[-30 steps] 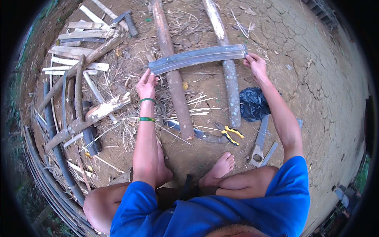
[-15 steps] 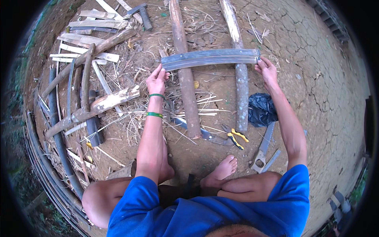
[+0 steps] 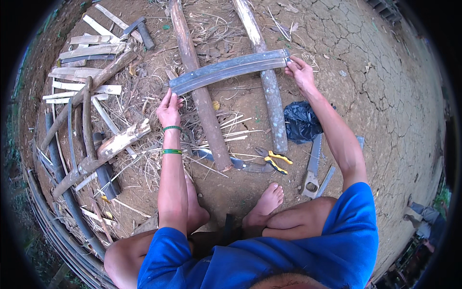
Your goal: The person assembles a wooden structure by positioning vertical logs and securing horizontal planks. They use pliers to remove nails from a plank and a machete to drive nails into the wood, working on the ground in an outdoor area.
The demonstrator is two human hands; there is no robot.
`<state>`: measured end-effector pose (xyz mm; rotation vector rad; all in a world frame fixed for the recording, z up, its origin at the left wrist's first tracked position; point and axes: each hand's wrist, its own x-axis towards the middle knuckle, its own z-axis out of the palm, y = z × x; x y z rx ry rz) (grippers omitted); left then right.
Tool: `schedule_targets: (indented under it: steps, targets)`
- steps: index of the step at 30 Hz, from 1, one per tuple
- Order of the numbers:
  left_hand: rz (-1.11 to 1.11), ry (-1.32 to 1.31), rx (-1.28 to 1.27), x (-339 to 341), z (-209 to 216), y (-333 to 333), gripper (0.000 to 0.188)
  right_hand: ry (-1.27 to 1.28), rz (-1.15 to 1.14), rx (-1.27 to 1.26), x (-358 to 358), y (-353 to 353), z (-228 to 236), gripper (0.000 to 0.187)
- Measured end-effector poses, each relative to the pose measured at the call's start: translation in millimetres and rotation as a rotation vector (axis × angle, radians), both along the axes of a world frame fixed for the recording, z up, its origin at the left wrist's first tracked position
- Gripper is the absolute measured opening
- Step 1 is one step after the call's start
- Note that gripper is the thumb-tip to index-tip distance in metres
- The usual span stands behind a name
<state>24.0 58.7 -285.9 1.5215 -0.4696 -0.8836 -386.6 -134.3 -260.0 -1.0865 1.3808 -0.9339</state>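
Two grey split-bamboo slats (image 3: pixel 226 72), side by side and slightly curved, lie across two round wooden poles, the left pole (image 3: pixel 208 108) and the right pole (image 3: pixel 273 108). At their left end, my left hand (image 3: pixel 169 111) grips the lower corner between thumb and fingers. My right hand (image 3: pixel 300 76) pinches the other end just beyond the right pole. Below the poles are a curved machete (image 3: pixel 245 164) and pliers (image 3: pixel 276 161) with yellow-and-black handles. Near my right forearm rest a black plastic bag (image 3: pixel 302 123) and a handsaw (image 3: pixel 314 166).
Pale split-bamboo pieces (image 3: pixel 98 49) lie at the far left near a hammer (image 3: pixel 139 32). Closer in, thick branches (image 3: pixel 103 153) cross over long dark bamboo poles (image 3: pixel 72 192). Shavings litter the ground. Cracked earth (image 3: pixel 380 111) spreads rightward; another person's legs (image 3: pixel 426 214) show at the right edge.
The whole scene has shifted left and tilted a little as my head turned. Both hands stay at the slat ends, and the slats keep about the same place on the poles.
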Motion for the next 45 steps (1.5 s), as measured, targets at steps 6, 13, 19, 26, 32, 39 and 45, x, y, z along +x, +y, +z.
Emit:
schedule_targets:
  steps: [6, 13, 19, 26, 32, 39, 45]
  targets:
    - [-0.001, -0.025, -0.002, 0, 0, 2, 0.041, 0.006, -0.028, -0.013, 8, 3, 5, 0.041]
    - [0.003, -0.074, 0.009, -6, 1, 1, 0.042, -0.017, -0.018, -0.022, 6, 3, 6, 0.044]
    - [-0.006, -0.126, -0.017, -2, -5, 2, 0.041, -0.027, 0.002, -0.01, 6, 1, 5, 0.042]
    - [0.016, -0.115, 0.003, -3, -2, -1, 0.041, 0.064, 0.038, -0.037, 7, 2, 5, 0.043]
    - [0.034, -0.114, 0.029, -11, 6, -6, 0.039, 0.193, 0.057, -0.062, 4, 1, 13, 0.05]
    - [0.069, -0.062, 0.065, -13, 13, -9, 0.043, 0.827, 0.168, -0.097, 32, 55, 44, 0.099]
    - [0.091, -0.043, -0.016, -12, -1, -13, 0.047, 0.978, 0.473, -0.11, 45, 96, 38, 0.12]
